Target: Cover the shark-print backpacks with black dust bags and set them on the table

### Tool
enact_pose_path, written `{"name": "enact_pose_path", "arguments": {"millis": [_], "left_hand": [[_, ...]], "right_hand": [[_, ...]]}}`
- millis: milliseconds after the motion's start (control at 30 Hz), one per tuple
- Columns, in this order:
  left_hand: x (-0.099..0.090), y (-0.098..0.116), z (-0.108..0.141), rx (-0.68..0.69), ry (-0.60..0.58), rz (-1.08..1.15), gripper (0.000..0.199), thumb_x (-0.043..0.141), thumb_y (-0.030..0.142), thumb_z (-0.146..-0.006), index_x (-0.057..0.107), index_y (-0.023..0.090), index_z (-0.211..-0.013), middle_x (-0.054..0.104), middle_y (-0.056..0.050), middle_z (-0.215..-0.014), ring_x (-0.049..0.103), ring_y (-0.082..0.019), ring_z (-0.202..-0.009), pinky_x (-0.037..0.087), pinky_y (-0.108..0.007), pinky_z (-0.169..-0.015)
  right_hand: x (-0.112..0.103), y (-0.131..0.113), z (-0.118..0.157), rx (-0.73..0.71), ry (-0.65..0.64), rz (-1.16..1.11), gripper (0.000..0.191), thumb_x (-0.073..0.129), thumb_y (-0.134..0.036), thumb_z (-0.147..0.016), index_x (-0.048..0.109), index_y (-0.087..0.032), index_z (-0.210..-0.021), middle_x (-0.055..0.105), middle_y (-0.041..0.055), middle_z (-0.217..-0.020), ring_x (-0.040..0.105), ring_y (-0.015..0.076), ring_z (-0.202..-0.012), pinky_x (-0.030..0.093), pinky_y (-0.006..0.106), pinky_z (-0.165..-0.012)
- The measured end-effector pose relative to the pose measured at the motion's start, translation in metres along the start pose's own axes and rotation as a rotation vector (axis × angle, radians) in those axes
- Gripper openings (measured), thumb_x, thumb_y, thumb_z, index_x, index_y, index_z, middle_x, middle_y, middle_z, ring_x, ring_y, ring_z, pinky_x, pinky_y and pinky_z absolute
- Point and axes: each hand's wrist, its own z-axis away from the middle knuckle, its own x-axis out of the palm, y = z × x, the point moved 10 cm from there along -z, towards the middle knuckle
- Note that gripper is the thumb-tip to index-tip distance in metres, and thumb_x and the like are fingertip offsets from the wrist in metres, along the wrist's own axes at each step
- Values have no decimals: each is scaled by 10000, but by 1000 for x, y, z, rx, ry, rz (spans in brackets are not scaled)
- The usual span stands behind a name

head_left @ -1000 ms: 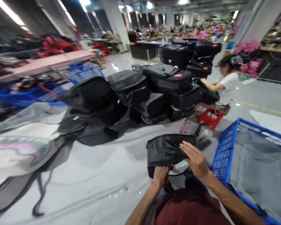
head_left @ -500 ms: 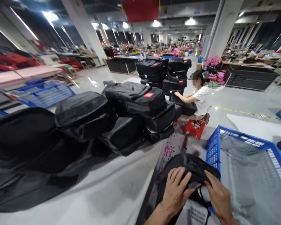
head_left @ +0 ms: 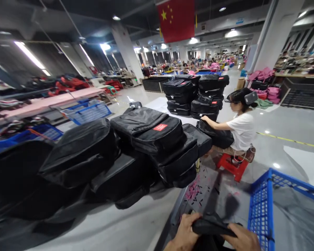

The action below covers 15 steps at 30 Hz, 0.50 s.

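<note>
Low in the head view, my left hand [head_left: 186, 230] grips one side of a black bag [head_left: 211, 225], its fingers wrapped over the fabric edge. My right hand [head_left: 242, 237] holds the other side of the same bag, with its thumb and fingers closed on the cloth. The bag's lower part runs out of the frame. To the left, black backpacks [head_left: 146, 130] lie piled on a white-covered table [head_left: 125, 225]; the top one carries a red label [head_left: 160, 127].
A blue crate [head_left: 268, 209] stands at my right. Ahead, a seated person [head_left: 243, 127] on a red stool [head_left: 231, 166] handles a black bag. Behind are stacked black backpacks [head_left: 179, 92]. Pink and black scraps [head_left: 195, 191] litter the floor.
The view has tilted up and turned left. Both hands and the bag now sit lower in the frame, and the bag's white printed panel is out of sight.
</note>
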Motion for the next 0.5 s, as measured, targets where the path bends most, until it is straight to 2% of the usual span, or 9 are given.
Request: {"name": "enact_pose_path", "arguments": {"millis": [33,100,167,233,300,400,500], "left_hand": [[0,-4,-8,-107,-33,62,320,655,501,-860,698,216,-722,590,-4,-666,565,-197,-685,494,-317,-725],[1,-11,-19,-278,-73,215,399,698,539,-857,590,220,-643,505,18,-646,491,-177,-672,453,-317,-705],[3,-24,-21,-439,-69,380,418,759,576,-832,617,218,-667,542,17,-661,499,-180,-659,469,-336,-715],[8,-43,-13,-594,-62,494,422,831,588,-789,682,204,-697,611,1,-673,550,-193,-643,517,-371,-755],[12,-57,0,-699,-84,536,426,883,586,-758,748,184,-719,682,-26,-695,606,-209,-638,563,-405,-806],[11,-58,22,-749,-84,563,505,930,664,-711,813,178,-780,758,-53,-763,641,-216,-622,603,-424,-808],[12,-37,40,-705,-129,560,650,925,819,-636,800,198,-778,737,-32,-756,565,-173,-561,563,-374,-705]], "right_hand": [[10,12,-17,26,-86,-63,296,620,-426,-1014,811,-304,-824,720,2,-723,691,174,-598,517,240,-550],[35,42,-48,201,-213,-175,472,581,-561,-981,706,-260,-641,589,-9,-599,569,160,-530,416,253,-504],[65,69,-67,458,-293,-261,657,535,-761,-876,449,-240,-485,369,-17,-512,424,156,-514,331,286,-510],[96,78,-75,632,-375,-323,711,497,-893,-729,306,-256,-476,278,-15,-526,371,161,-558,316,315,-558],[115,74,-76,708,-429,-363,712,503,-933,-643,308,-267,-483,296,-6,-549,386,176,-602,341,339,-600],[113,61,-68,708,-457,-386,723,549,-956,-619,350,-271,-497,348,4,-557,422,195,-615,377,356,-614],[85,54,-58,616,-406,-376,730,558,-948,-724,450,-257,-514,470,22,-568,513,222,-605,427,348,-582]]}}
